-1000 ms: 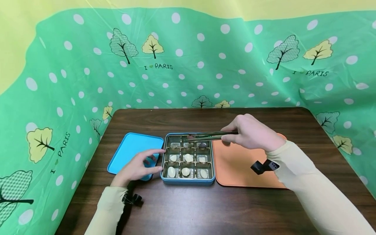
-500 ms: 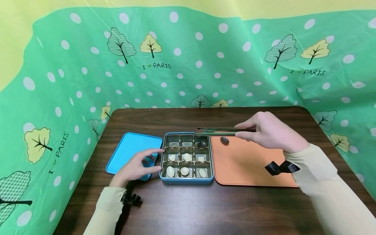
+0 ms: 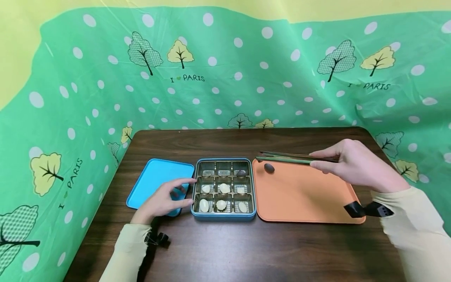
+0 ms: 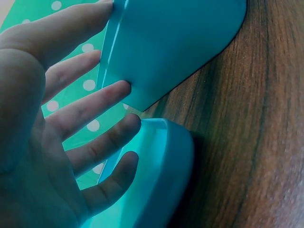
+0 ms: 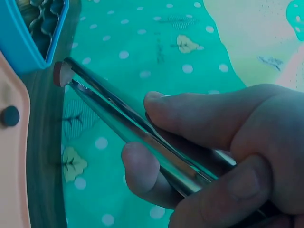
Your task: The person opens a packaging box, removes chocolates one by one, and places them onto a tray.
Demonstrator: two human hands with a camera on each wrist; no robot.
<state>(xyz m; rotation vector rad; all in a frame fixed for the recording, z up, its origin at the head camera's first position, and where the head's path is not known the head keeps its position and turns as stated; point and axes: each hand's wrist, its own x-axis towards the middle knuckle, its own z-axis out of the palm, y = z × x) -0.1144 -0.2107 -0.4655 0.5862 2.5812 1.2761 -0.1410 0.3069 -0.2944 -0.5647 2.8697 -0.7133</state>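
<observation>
My right hand (image 3: 356, 164) holds metal tongs (image 3: 289, 158) over the far edge of the orange tray (image 3: 310, 199). A reddish-brown patch shows at their tips (image 5: 62, 74) in the right wrist view; whether it is a held piece or a reflection, I cannot tell. Near the tray's far left corner lies a dark oval piece (image 3: 269, 168). My left hand (image 3: 163, 199) reaches over the blue lid (image 3: 155, 176), thumb and index finger at the left side of the blue box (image 3: 223, 217). Whitish pieces (image 3: 224, 188) sit in its middle and near rows, a dark piece (image 3: 242, 173) in the far right compartment.
Lid, box and tray stand in a row on the dark wooden table (image 3: 225, 250). A green cloth (image 3: 225, 90) with white dots and trees surrounds the table at the back and sides. Small black cameras (image 3: 368, 209) sit on both wrists.
My right hand has moved right with the tongs, from over the box's far row to the tray's far edge. The dark oval on the tray is now uncovered. My left hand stays put.
</observation>
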